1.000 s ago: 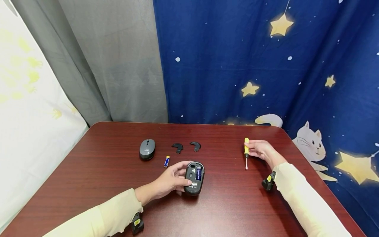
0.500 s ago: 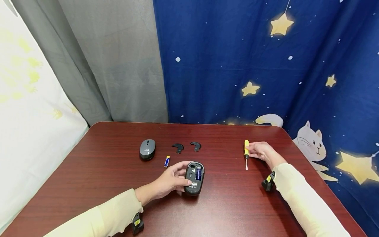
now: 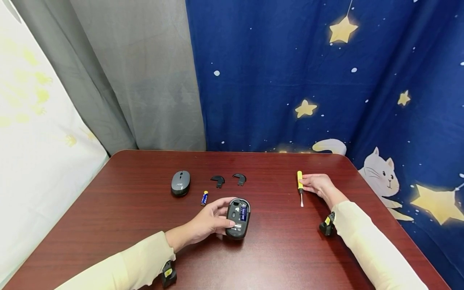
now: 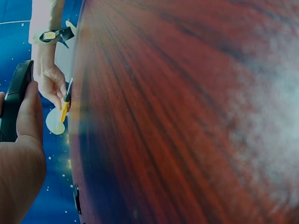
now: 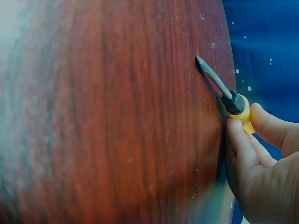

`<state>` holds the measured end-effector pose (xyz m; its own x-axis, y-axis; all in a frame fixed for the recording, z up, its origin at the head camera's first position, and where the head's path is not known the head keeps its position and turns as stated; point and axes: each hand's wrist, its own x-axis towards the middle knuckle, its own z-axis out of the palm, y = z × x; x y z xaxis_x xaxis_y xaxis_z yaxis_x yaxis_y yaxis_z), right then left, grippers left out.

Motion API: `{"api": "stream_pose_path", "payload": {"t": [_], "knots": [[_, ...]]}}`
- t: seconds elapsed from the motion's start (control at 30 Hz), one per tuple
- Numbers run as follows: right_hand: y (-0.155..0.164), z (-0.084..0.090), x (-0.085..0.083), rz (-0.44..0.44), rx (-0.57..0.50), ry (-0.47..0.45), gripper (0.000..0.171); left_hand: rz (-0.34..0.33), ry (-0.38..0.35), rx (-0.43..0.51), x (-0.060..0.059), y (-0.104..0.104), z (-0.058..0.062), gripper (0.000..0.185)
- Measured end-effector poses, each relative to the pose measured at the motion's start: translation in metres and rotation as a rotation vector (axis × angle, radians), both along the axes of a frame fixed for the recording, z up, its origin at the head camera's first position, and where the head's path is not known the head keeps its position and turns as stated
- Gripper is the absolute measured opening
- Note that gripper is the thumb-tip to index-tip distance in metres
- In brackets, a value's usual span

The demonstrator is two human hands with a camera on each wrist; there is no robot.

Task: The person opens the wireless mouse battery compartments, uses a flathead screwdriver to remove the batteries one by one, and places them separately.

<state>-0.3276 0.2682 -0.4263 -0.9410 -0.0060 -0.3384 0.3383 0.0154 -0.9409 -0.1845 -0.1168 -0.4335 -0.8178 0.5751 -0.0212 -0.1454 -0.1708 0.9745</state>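
Note:
My left hand (image 3: pixel 208 221) grips a black computer mouse (image 3: pixel 237 231) by its side, underside up, with the thumb across its lower part. Its battery compartment is uncovered, and a dark blue battery (image 3: pixel 243 212) lies inside. Over at the right, my right hand (image 3: pixel 320 186) pinches the yellow handle of a screwdriver (image 3: pixel 300 180) between thumb and fingers. The metal shaft points toward the near side. In the right wrist view the screwdriver (image 5: pixel 235 103) has its tip at or close to the tabletop; whether it touches I cannot tell.
A grey mouse (image 3: pixel 180 183) stands upright at the back left of the brown table (image 3: pixel 127 217). Two black curved covers (image 3: pixel 218 181) lie right of it. One blue-and-yellow battery (image 3: pixel 204 197) lies just beyond my left hand. Curtains hang behind the table.
The screwdriver's handle has shifted slightly left and toward the near side, with my right hand moving along. My left hand and the black mouse stay practically still.

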Motion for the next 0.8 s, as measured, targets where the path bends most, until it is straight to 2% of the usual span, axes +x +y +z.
{"api": "stream_pose_path", "payload": {"t": [0.57,0.8], "knots": [[-0.013,-0.002,0.0,-0.092,0.155,0.033,0.043,-0.007,0.002,0.01,-0.001,0.001,0.0,0.068],[-0.015,-0.005,-0.001,-0.111,0.17,0.061,0.04,-0.006,0.003,0.011,0.0,0.0,0.0,0.068]]}}
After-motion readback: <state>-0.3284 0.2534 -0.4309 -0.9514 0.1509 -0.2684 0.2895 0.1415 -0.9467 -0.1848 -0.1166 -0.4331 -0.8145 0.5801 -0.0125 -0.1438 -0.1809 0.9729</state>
